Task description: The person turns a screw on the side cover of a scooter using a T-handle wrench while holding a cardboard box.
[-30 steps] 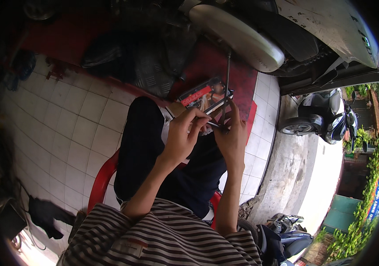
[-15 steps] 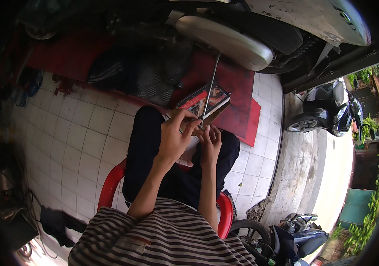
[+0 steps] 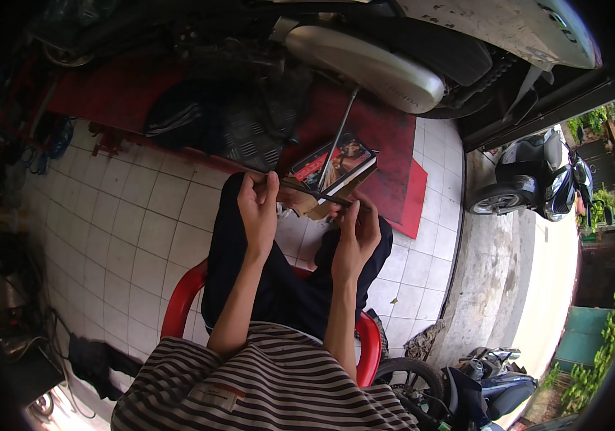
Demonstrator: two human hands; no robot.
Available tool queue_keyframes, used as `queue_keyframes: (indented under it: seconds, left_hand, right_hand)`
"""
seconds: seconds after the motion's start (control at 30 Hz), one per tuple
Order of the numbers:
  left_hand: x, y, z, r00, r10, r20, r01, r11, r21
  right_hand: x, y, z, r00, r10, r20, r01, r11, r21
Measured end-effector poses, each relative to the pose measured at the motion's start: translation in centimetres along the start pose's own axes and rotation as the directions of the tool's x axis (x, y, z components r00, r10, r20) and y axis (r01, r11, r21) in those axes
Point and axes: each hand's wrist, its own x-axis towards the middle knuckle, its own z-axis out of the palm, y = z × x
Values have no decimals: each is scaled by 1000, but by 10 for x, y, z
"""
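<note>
A long T-handle wrench [image 3: 337,144] slants up from in front of me to the underside of a motorbike's pale grey cover [image 3: 365,66], where its tip is hidden. Its dark crossbar spans my two hands. My left hand [image 3: 256,208] is closed on the crossbar's left end. At the other end, my right hand [image 3: 357,233] grips it with bent fingers. Right behind the shaft lies a black and red printed box [image 3: 355,152], tilted, with brown cardboard showing at its near edge.
A red platform [image 3: 386,172] stands under the motorbike, with a dark cloth [image 3: 185,118] and a ribbed metal plate [image 3: 253,136] at its left. I sit on a red chair [image 3: 182,302] over white floor tiles [image 3: 142,244]. Parked motorbikes [image 3: 537,176] are at the right.
My hands have moved apart, from close together at the wrench's near end to opposite ends of its crossbar. The crossbar now shows between them.
</note>
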Motion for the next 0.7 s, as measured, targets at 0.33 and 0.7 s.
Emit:
queue_keyframes:
  seconds: [0.33, 0.7]
  left_hand:
    - [5, 19, 12, 996, 61, -60, -61, 998, 12]
    - [-27, 29, 57, 943, 244, 226, -314, 875, 369]
  right_hand:
    - [6, 29, -23, 973, -221, 61, 224, 855, -467]
    - [-3, 60, -4, 935, -322, 151, 331, 631, -702]
